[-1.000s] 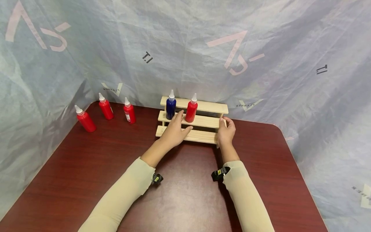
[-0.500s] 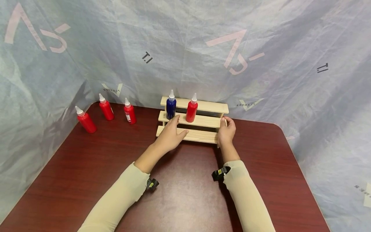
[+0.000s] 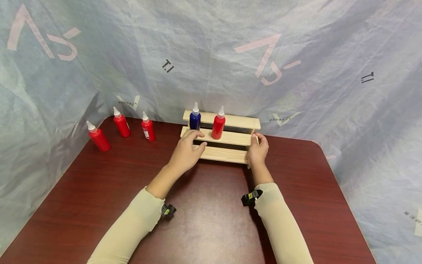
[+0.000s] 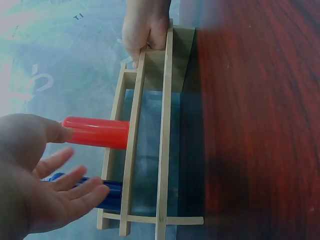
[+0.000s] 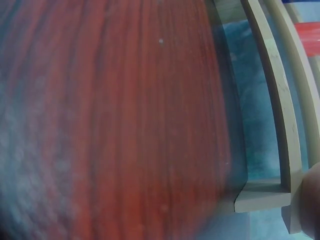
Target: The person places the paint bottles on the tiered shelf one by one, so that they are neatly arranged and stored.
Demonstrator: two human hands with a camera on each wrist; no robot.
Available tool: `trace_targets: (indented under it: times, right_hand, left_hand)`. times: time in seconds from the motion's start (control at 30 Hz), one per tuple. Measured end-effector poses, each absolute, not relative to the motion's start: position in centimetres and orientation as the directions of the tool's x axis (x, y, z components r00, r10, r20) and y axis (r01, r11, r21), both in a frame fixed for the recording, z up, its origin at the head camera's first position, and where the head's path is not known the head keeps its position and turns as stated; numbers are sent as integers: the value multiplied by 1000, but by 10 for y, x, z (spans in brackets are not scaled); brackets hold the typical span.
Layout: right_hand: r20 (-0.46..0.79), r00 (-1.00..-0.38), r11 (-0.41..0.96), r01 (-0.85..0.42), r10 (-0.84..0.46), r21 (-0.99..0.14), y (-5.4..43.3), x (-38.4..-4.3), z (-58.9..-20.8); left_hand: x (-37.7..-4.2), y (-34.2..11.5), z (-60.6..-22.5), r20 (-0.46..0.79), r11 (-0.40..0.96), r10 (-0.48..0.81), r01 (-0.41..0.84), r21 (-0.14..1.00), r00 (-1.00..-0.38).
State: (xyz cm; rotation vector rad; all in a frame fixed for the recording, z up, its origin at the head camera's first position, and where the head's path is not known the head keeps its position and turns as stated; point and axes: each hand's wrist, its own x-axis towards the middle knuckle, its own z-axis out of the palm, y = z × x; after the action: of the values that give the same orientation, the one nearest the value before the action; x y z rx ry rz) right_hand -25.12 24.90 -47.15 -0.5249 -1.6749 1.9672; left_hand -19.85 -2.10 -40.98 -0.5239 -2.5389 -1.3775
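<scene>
A three-tier wooden display rack [image 3: 224, 154] stands near the back of the table. On its middle shelf a blue squeeze bottle [image 3: 195, 122] and a red squeeze bottle [image 3: 218, 127] stand upright with white pointed caps. My right hand [image 3: 258, 151] grips the rack's right end. My left hand [image 3: 185, 151] is at the rack's left part, in front of the blue bottle, with fingers loosely bent and nothing in them; it hides the blue bottle's base. In the left wrist view the left hand's spread fingers [image 4: 82, 192] overlap the blue bottle [image 4: 112, 196].
Three more red squeeze bottles stand at the table's back left: one front-most [image 3: 99, 140], one farther back [image 3: 122, 125] and one nearer the rack [image 3: 148, 130]. A grey printed cloth [image 3: 204, 55] hangs behind the dark red table [image 3: 211, 212].
My left hand has drawn away from the red bottle on the rack, moving left and slightly towards me. My right hand stays at the rack's right end; rack and bottles keep their places.
</scene>
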Motion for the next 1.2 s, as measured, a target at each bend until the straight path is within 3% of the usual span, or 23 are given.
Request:
trace_targets:
  times: [0.53, 1.2]
  right_hand:
    - [36, -801, -109, -126, 598, -986, 250, -251, -471]
    - [34, -802, -121, -132, 596, -984, 250, -250, -472]
  left_hand:
    - [-202, -30, -404, 562, 283, -33, 531, 799, -827]
    - [-209, -44, -404, 565, 286, -122, 516, 807, -816]
